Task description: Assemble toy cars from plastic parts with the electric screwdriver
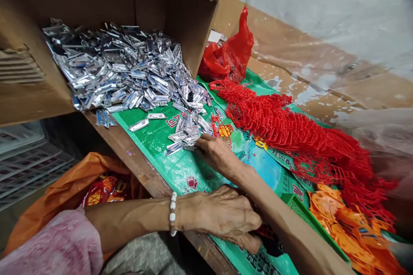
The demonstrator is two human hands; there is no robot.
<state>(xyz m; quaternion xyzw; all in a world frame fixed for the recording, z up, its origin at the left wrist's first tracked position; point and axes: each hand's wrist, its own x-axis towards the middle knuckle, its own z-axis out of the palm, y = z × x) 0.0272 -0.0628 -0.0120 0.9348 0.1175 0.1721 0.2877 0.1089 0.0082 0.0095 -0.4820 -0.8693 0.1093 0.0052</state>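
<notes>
Many silver pieces (129, 77) in box (193, 30) and out onto green sheet (180, 169), nearest ones just at fingertips of right hand (214, 150): fingers bent, close together; can't tell if gripping one. Left hand (222, 217) apart from silver pieces, knuckles up, fingers curled, beside dark item (273, 245); can't tell if holding anything. Red parts (274, 124), orange parts (351, 236) and green tray (318, 227) all to right of right forearm (274, 206).
</notes>
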